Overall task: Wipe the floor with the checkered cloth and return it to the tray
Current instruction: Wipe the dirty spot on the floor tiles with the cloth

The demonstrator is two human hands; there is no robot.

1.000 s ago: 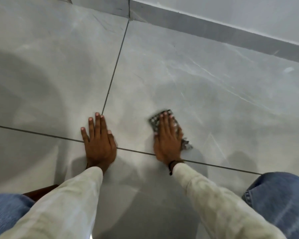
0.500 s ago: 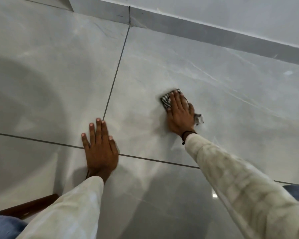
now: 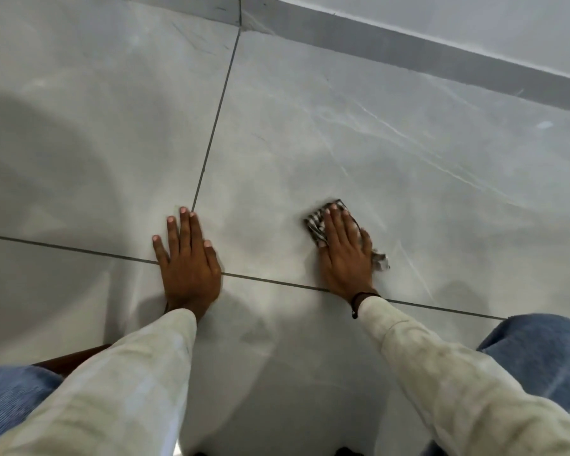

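My right hand (image 3: 344, 255) lies flat on the checkered cloth (image 3: 316, 223), pressing it to the grey tiled floor (image 3: 392, 179). The cloth is black and white; only its far-left corner and a crumpled end at the right of the hand show, the rest is under the palm. My left hand (image 3: 188, 261) rests flat on the floor with fingers spread, over the crossing of two grout lines, about a hand's width left of the cloth. No tray is in view.
A grey skirting board (image 3: 408, 49) and a pale wall run along the far edge. My knees in blue jeans (image 3: 540, 360) sit at the lower right and lower left. A dark brown wooden piece (image 3: 76, 355) shows beside the left sleeve.
My right hand has pulled the cloth back toward me from its farther reach half a second ago. The left hand has stayed planted in the same place.
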